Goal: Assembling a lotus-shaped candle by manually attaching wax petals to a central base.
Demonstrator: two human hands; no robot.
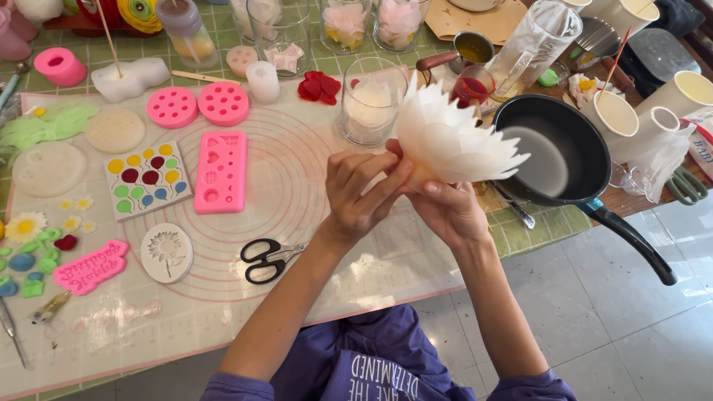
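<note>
Both your hands are closed around the base of the white wax flower [453, 137], right of frame centre: left hand [364, 194] pinching its side, right hand [445, 208] cupping beneath. Squeeze harder and the thin petals may crack; tilt right and they could brush the black pan [572, 119] beside them.

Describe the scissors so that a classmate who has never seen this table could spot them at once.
Find the translucent work mat printed with pink rings. Near its front edge, below the pink rectangular mould, lie the scissors. Their black handles and short steel blades set them apart from the round white flower mould beside them.
</note>
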